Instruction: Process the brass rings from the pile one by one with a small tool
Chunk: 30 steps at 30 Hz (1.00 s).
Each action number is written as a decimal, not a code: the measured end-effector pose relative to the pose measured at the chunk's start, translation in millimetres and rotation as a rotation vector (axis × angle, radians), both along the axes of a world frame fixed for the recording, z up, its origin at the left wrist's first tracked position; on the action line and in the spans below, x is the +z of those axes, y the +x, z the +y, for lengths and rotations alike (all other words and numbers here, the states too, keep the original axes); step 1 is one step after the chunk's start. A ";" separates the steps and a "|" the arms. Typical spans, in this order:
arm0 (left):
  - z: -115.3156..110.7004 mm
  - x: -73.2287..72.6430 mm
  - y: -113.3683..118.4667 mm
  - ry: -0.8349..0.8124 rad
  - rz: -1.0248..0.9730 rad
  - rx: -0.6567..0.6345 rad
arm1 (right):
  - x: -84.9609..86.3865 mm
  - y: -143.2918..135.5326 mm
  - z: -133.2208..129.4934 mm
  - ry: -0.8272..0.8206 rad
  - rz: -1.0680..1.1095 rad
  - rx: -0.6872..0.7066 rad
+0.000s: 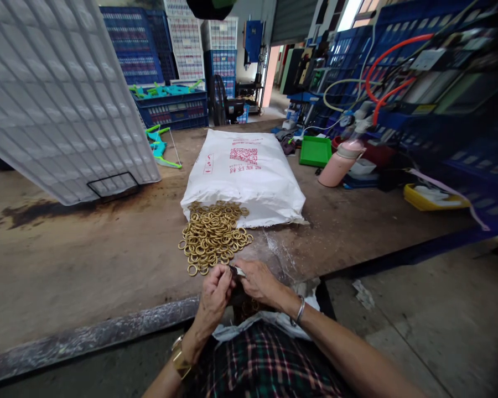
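Nearest, a plaid garment [257, 362] and, over it, pale sheeting [269, 317]; a few dark brownish rings [251, 307] show below the hands. The left hand [216, 293], with a gold-toned watch [181, 359] at its wrist, is curled, thumb pressed against forefinger; what lies inside that pinch cannot be told. The right hand [259, 281], a silver-toned bangle [301, 309] on its wrist, pinches a small dark-and-white piece [237, 271] at the left fingertips, just beside the brass-coloured rings [213, 232]. The step in hand is judged to be close two-handed fingertip work on this piece; the next move calls for a steady pinch and small, matched motions of both hands. Beyond, the loose rings form a heap on the worktable [149, 260], reaching the open mouth of a white woven sack [240, 166] that lies flat, its print in red. To its left stands a white slatted crate [66, 99]; to its right, a pink bottle [339, 165] and a green tray [315, 151]. Farther back, a black fan [221, 99] and stacked blue crates [128, 44]
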State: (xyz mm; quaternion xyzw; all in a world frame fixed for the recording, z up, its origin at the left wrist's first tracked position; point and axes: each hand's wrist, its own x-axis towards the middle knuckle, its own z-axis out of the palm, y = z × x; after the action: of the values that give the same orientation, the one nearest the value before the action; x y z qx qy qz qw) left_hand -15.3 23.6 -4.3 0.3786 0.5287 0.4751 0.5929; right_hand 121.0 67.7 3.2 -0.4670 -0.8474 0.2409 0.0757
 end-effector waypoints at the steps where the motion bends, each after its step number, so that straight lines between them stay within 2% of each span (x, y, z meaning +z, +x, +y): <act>1: -1.0 1.6 0.4 0.000 0.005 0.002 | 0.4 0.6 1.2 -0.003 -0.020 0.000; 5: -8.5 9.5 4.4 -0.011 -0.054 -0.053 | -5.4 7.1 13.0 0.040 -0.128 -0.091; 8: -11.5 13.8 8.4 -0.053 -0.220 -0.084 | -10.4 11.7 26.6 0.092 -0.151 -0.181; 11: -9.5 13.4 9.7 -0.132 -0.383 -0.015 | -9.0 9.6 39.8 0.179 -0.020 -0.200; 14: -7.0 10.3 6.2 -0.196 -0.447 0.053 | -3.3 0.8 50.0 0.231 0.086 -0.223; 22: -3.7 5.5 -9.4 -0.351 -0.695 0.116 | 2.1 -11.5 61.6 0.198 -0.092 -0.275; 27: 1.1 2.1 -8.7 -0.370 -0.676 0.153 | -6.6 -3.1 65.2 0.219 0.007 -0.246; 30: 4.5 3.4 -5.8 -0.323 -0.619 0.141 | -14.4 2.2 66.8 0.242 0.118 -0.246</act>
State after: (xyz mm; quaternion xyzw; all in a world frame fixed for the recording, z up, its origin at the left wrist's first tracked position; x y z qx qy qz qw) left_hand -21.1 28.2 -0.9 0.0807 0.4171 0.5175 0.7428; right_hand 123.1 134.4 -11.2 -0.5398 -0.8007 0.1531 0.2098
